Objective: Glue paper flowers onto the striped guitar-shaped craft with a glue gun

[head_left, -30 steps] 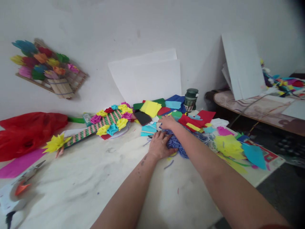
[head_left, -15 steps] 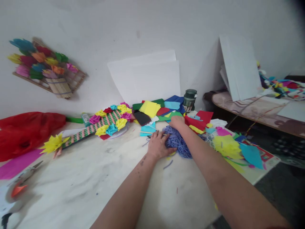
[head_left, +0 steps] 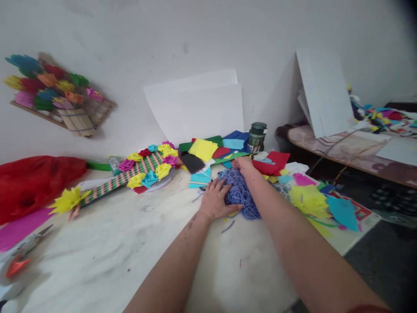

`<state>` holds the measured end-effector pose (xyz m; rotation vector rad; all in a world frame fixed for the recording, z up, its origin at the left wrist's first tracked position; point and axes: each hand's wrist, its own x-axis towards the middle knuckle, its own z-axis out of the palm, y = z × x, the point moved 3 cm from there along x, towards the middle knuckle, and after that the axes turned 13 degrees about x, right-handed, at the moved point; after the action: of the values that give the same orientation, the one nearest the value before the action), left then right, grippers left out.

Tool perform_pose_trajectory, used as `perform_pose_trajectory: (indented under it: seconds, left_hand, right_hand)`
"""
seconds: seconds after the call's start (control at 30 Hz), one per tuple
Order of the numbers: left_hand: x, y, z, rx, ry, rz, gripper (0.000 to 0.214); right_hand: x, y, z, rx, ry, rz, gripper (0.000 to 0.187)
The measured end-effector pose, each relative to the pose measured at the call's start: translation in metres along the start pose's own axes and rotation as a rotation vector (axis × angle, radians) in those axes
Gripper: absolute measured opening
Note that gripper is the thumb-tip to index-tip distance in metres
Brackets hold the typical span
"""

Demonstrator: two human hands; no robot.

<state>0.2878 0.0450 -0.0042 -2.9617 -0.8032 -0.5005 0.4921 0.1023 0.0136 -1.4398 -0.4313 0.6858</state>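
A loose heap of purple-blue yarn (head_left: 243, 195) lies on the marble-patterned table between my hands. My left hand (head_left: 215, 201) rests flat against its near left side, fingers spread and thumb along the front edge. At the heap's far edge is my right hand (head_left: 241, 164), its fingers stretched to the left and touching the strands. My right forearm hides part of the heap's right side. A short cut strand of yarn (head_left: 228, 227) lies in front of my left hand.
Coloured paper sheets (head_left: 203, 149) and a dark jar (head_left: 258, 137) stand behind the yarn. A paper-flowered guitar (head_left: 140, 169) lies to the left, near a red cloth (head_left: 39, 184) and scissors (head_left: 24, 252). Paper scraps (head_left: 309, 200) cover the right corner.
The view has shifted slightly. My right hand's fingers have straightened and show more at the yarn's far edge. My left hand stays against the heap.
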Motion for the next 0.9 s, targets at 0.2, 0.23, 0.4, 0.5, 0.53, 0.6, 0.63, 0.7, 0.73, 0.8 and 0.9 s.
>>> perform_pose_trajectory:
  seconds: [0.2, 0.23, 0.4, 0.5, 0.53, 0.6, 0.63, 0.7, 0.73, 0.8, 0.9]
  left_hand:
    - [0.0, 0.002, -0.003, -0.008, -0.01, -0.013, 0.076]
    - [-0.001, 0.002, -0.004, -0.007, -0.013, -0.015, 0.075]
    - [-0.001, 0.004, -0.007, 0.003, -0.016, -0.022, 0.069]
    - [-0.001, 0.003, -0.007, -0.001, -0.02, -0.022, 0.067]
    - [-0.001, 0.003, -0.007, -0.003, -0.021, -0.023, 0.067]
    - [-0.001, 0.003, -0.007, -0.011, -0.021, -0.029, 0.067]
    - [-0.001, 0.003, -0.007, -0.016, -0.022, -0.032, 0.067]
    - [-0.001, 0.003, -0.007, -0.024, -0.024, -0.037, 0.067]
    - [-0.001, 0.003, -0.007, -0.025, -0.025, -0.037, 0.067]
    - [-0.001, 0.003, -0.006, -0.024, -0.023, -0.036, 0.068]
    - [-0.001, 0.003, -0.005, -0.018, -0.016, -0.031, 0.067]
  right_hand:
    - [-0.001, -0.003, 0.005, 0.176, -0.066, 0.125, 0.022]
    - [0.0, -0.003, 0.007, 0.191, -0.077, 0.136, 0.021]
    - [0.006, -0.006, 0.018, 0.22, -0.107, 0.177, 0.023]
    - [0.011, -0.012, 0.025, 0.223, -0.109, 0.202, 0.024]
    - [0.013, -0.015, 0.027, 0.226, -0.108, 0.205, 0.025]
    - [0.017, -0.022, 0.031, 0.236, -0.106, 0.201, 0.027]
    - [0.019, -0.025, 0.032, 0.242, -0.108, 0.193, 0.027]
    - [0.023, -0.03, 0.035, 0.25, -0.113, 0.174, 0.027]
    - [0.025, -0.033, 0.037, 0.25, -0.115, 0.162, 0.027]
    - [0.029, -0.037, 0.039, 0.241, -0.114, 0.138, 0.027]
    - [0.033, -0.04, 0.041, 0.198, -0.078, 0.073, 0.025]
